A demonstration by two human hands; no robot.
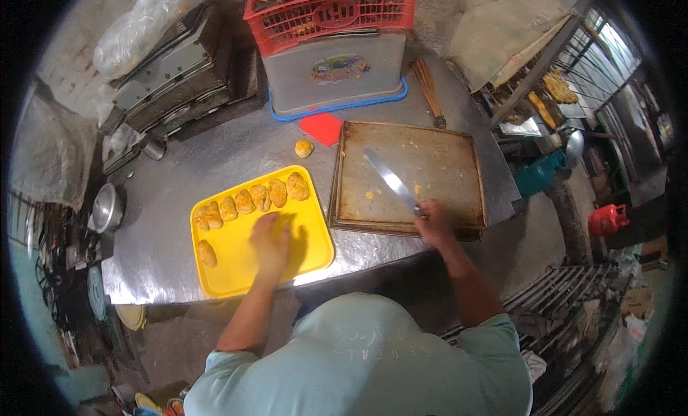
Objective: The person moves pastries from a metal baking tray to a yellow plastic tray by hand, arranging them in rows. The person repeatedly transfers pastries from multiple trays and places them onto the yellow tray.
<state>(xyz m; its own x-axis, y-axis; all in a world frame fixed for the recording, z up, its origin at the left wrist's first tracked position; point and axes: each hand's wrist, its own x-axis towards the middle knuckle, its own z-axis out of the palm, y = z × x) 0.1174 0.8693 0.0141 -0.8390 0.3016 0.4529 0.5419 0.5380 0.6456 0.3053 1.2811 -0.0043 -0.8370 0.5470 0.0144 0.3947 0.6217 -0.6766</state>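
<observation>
My right hand (434,222) is closed round the handle of a long metal knife or spatula (391,178), whose blade lies over the upper baking tray (446,174) of a stack. Brown stains and yellow crumbs mark that tray. My left hand (270,243), blurred, is over the yellow plastic tray (313,238); its fingers are apart and no item shows in them. Several golden baked buns (244,201) stand in a row along the tray's far side. One more bun (206,253) lies near its left edge. A small round bun (304,148) sits on the metal table beyond the tray.
A red plastic scraper (322,128) touches the baking trays' far left corner. Behind it stand a clear box (333,72) with a blue rim and a red crate (333,15). A stick brush (427,88) lies behind the trays; a metal bowl (106,207) is at the left edge.
</observation>
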